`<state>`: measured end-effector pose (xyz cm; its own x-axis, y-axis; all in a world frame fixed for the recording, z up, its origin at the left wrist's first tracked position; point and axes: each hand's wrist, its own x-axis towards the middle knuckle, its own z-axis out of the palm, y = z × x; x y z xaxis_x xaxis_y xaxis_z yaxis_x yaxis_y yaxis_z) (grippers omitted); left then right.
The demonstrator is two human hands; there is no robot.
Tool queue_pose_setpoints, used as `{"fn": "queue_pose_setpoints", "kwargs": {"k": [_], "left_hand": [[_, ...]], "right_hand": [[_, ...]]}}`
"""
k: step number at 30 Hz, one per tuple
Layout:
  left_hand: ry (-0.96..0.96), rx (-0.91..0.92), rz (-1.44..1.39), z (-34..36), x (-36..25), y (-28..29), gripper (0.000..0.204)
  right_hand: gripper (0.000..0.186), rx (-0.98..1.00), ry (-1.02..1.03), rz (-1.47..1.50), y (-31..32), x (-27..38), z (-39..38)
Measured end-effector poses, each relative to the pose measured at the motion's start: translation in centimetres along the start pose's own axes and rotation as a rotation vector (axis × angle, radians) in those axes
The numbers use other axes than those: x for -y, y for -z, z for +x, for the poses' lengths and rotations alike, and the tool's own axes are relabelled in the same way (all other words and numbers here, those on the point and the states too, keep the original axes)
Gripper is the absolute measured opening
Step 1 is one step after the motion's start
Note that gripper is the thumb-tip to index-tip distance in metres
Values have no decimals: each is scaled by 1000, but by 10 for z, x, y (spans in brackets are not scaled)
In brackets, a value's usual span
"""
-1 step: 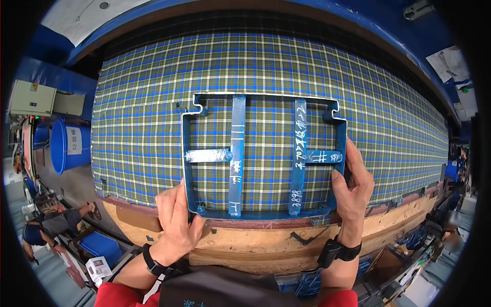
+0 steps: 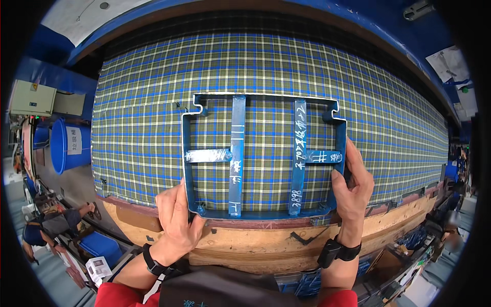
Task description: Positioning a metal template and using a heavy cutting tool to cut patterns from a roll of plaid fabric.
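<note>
On plaid cloth [image 2: 266, 66], blue frame [image 2: 237, 153] grasped at lower left by left hand [image 2: 177, 215], at right by right hand [image 2: 354, 188].

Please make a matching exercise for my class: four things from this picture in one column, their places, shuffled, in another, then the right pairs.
Things
1. left hand
2. checked cloth
3. right hand
4. round bin

Places
A. at the frame's right side
B. beyond the left end of the table
C. at the frame's lower left corner
D. under the blue frame

Pairs: 1-C, 2-D, 3-A, 4-B
</note>
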<state>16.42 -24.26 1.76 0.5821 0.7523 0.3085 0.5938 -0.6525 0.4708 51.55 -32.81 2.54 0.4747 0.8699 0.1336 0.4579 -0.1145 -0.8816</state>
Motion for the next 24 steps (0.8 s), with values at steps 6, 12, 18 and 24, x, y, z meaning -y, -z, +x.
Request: {"fn": "queue_pose_setpoints", "kwargs": {"k": [6,12,18,24], "left_hand": [[3,5,3,-2,-1,2,73],[0,6,28,-2,-1,2,74],[6,5,12,-1,0,-1,73],[18,7,-23,2,-3,-8,70]], "right_hand": [[67,7,16,-14,0,0,1],[66,8,34,-21,-2,1,3],[66,4,41,-70,1,1,2],[66,-22,22,-81,5,2,3]]}}
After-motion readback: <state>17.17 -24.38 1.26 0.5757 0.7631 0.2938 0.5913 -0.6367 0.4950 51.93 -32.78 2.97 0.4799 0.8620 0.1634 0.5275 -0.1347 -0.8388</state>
